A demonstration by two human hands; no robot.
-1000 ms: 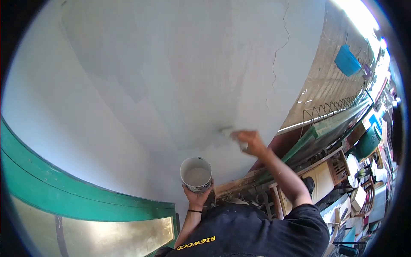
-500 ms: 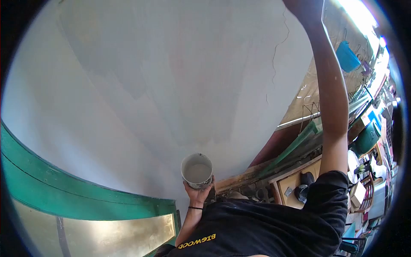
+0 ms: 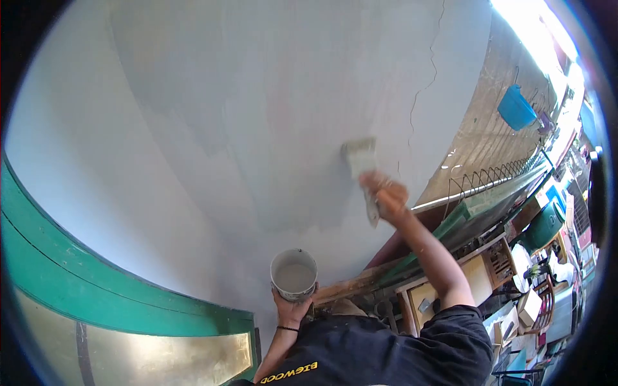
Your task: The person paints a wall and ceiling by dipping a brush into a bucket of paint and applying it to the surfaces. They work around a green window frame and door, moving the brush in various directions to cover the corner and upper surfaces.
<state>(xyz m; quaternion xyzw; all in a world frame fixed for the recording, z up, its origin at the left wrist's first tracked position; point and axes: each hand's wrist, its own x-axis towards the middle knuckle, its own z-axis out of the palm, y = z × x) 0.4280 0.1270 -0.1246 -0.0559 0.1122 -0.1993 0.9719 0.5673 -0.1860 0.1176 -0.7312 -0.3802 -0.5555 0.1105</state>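
Note:
My left hand (image 3: 293,309) is wrapped round the lower part of a small paint bucket (image 3: 294,275), held upright near my chest. Pale grey paint (image 3: 295,278) shows inside it. A wide paintbrush (image 3: 360,157) is gripped by its handle in my right hand (image 3: 388,196). Its bristles point up and are at the pale wall (image 3: 290,96); blur hides whether they press on it. Darker, damp-looking streaks run down the middle of the wall, and a thin crack lies to the right of the brush.
At the lower left is a green frame (image 3: 129,309) round a glass pane (image 3: 167,360). A blue container (image 3: 516,108) hangs at the right. Below it are a green barrel (image 3: 546,225), a wooden chair (image 3: 544,305) and a box (image 3: 530,307).
My right arm has come down from the top right edge to mid-wall, bringing the paintbrush into view. The bucket stays in my left hand, slightly lower in the picture.

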